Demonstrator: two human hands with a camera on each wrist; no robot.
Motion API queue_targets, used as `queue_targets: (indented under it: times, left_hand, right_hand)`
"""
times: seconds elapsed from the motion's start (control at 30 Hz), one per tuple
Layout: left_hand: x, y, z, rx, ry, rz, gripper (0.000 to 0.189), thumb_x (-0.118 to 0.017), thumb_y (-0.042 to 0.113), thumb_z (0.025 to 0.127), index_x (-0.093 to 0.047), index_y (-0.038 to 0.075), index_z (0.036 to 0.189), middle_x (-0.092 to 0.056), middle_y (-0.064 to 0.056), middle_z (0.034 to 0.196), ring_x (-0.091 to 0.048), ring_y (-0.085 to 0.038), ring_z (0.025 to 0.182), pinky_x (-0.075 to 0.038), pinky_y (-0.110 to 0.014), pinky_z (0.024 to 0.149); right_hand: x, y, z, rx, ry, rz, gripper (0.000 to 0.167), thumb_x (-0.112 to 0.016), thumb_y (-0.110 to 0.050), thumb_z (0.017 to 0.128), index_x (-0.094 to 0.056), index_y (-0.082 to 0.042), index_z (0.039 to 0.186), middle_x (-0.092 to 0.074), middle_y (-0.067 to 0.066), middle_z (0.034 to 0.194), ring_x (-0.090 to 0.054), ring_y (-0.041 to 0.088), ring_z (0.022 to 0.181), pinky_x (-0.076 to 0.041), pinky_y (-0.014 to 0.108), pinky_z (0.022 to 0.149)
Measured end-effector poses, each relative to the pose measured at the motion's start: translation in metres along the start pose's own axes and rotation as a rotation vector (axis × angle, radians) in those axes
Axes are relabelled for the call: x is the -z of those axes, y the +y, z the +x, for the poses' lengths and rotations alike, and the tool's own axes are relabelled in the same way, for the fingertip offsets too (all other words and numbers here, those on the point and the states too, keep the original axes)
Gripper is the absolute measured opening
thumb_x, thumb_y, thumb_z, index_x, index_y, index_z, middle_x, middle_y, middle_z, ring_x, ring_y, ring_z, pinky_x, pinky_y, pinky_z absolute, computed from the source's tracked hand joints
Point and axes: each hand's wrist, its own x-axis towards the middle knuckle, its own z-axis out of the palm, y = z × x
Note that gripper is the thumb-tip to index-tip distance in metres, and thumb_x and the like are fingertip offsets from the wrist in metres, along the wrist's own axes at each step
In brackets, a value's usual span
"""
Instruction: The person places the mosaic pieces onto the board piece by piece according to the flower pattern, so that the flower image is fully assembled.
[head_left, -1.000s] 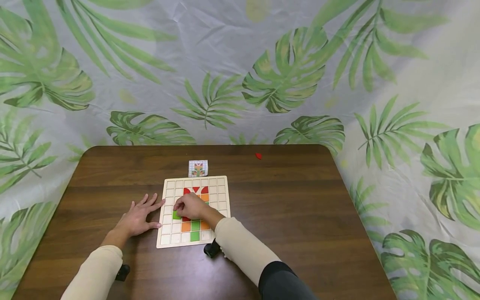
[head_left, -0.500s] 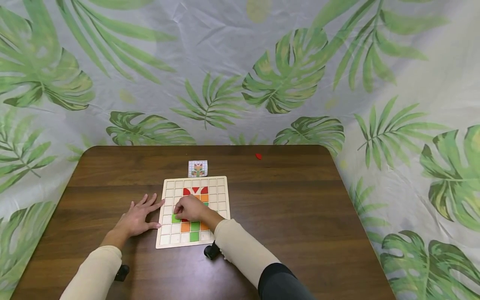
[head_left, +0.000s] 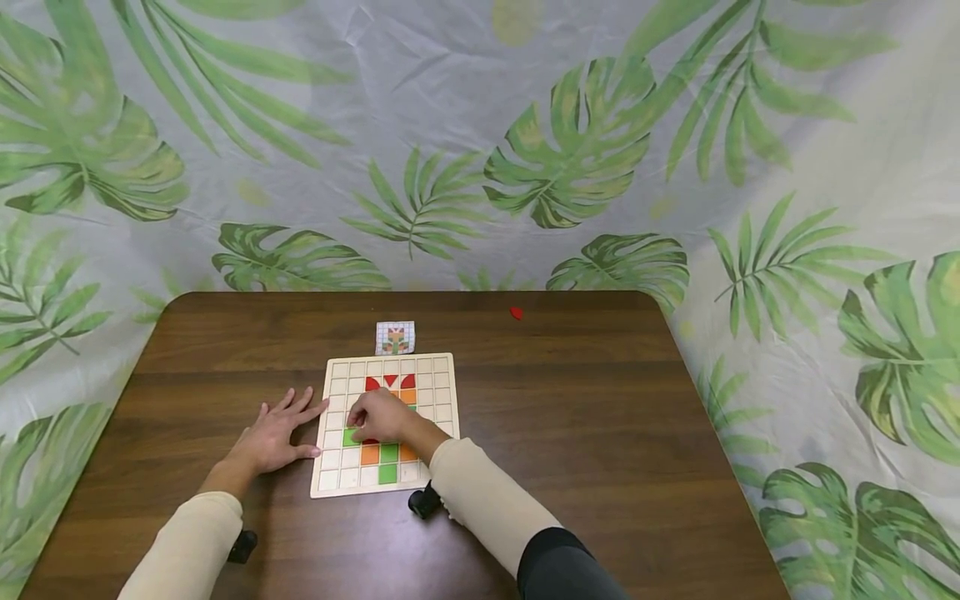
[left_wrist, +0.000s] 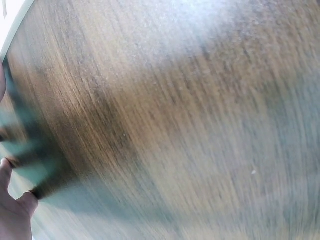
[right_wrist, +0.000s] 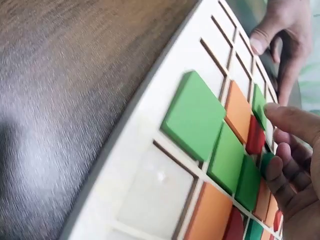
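A pale wooden grid board [head_left: 327, 482] lies on the table, with red, orange and green tiles set in its middle cells. My right hand [head_left: 381, 415] is over the board, its fingers bent. In the right wrist view its thumb [right_wrist: 290, 120] touches a light green tile [right_wrist: 258, 102] that sits in a left-side cell, beside a red tile [right_wrist: 255, 137] and an orange tile [right_wrist: 237, 111]. The right hand covers part of the pattern in the head view. My left hand [head_left: 273, 437] rests on the table with fingers spread, fingertips at the board's left edge.
Behind the board lies a small card [head_left: 395, 337] printed with a coloured grid pattern. A loose red piece [head_left: 516, 313] is near the back edge of the brown wooden table [head_left: 585, 433]. A leaf-patterned cloth [head_left: 450, 125] hangs behind the table.
The right fingers have shifted slightly at the light green tile, with the thumb now a little apart from the index finger. The left hand has stayed in place.
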Motion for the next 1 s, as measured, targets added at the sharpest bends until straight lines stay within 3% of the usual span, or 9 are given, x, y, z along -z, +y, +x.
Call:
queue_targets:
  times: [0.3,0.63,0.83,1.0]
  left_hand:
    - [0.001,-0.001,0.0,0.011,-0.016,-0.003,0.087,-0.074,0.05,0.077,-0.038,0.018,0.149,-0.023,-0.023,0.155,-0.014,-0.049,0.141,-0.008,-0.072,0.106]
    - [-0.001,-0.001,0.0,0.011,-0.002,0.004,0.088,-0.074,0.052,0.076,-0.038,0.018,0.149,-0.024,-0.023,0.155,-0.014,-0.048,0.141,-0.009,-0.072,0.106]
    - [-0.004,-0.003,0.0,0.013,0.001,0.004,0.089,-0.074,0.054,0.074,-0.039,0.019,0.149,-0.025,-0.022,0.155,-0.014,-0.048,0.142,-0.009,-0.072,0.106]
    - [-0.005,-0.005,0.0,0.006,0.018,0.01,0.089,-0.073,0.055,0.074,-0.039,0.019,0.148,-0.025,-0.022,0.155,-0.015,-0.048,0.141,-0.009,-0.072,0.106]
  right_hand:
    - [0.023,0.029,-0.012,-0.077,0.103,0.153,0.01,-0.079,-0.013,0.079,-0.073,-0.01,0.087,-0.065,-0.007,0.077,-0.052,0.0,0.068,-0.042,0.011,0.065]
    - [0.077,0.096,-0.036,-0.241,0.301,0.26,0.01,-0.076,-0.009,0.082,-0.074,-0.004,0.09,-0.067,0.002,0.081,-0.057,0.01,0.072,-0.048,0.021,0.066]
    - [0.093,0.14,-0.051,-0.36,0.5,0.352,0.013,-0.078,-0.006,0.079,-0.074,-0.001,0.091,-0.068,0.006,0.08,-0.057,0.014,0.068,-0.047,0.023,0.059]
    - [0.1,0.172,-0.066,-0.463,0.733,0.401,0.017,-0.08,-0.006,0.078,-0.074,0.0,0.093,-0.069,0.01,0.083,-0.06,0.019,0.072,-0.049,0.026,0.066]
